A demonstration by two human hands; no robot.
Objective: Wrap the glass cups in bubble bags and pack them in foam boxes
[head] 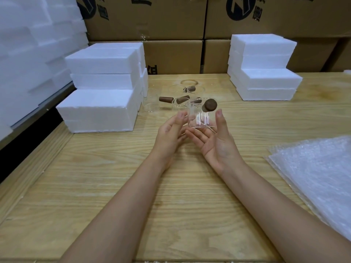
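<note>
Glass cup [198, 118]: clear, thin-walled and cylindrical, one in hand, upright above the middle of the bench [133, 177].
Handle [210, 105]: dark brown wood, a stubby round plug on the cup's upper right side, its flat end facing the camera.
Right hand [216, 143]: palm up, straight fingers under the cup's base, thumb upright along its right wall.
Left hand [171, 133]: fingers nearly straight, tips against the cup's left wall.
Other cups [152, 104]: same glass and brown handles, grouped near the far edge; the clear walls overlap, so no count can be given.
Left foam boxes [102, 103]: white, grainy and rectangular, one stack at the far left corner.
Right foam boxes [266, 73]: one stepped stack towards the far right corner.
Bubble bags [315, 168]: translucent, dimpled and flat, one pile at the right edge.
Cartons [171, 54]: brown cardboard with black print, beyond the far edge.
</note>
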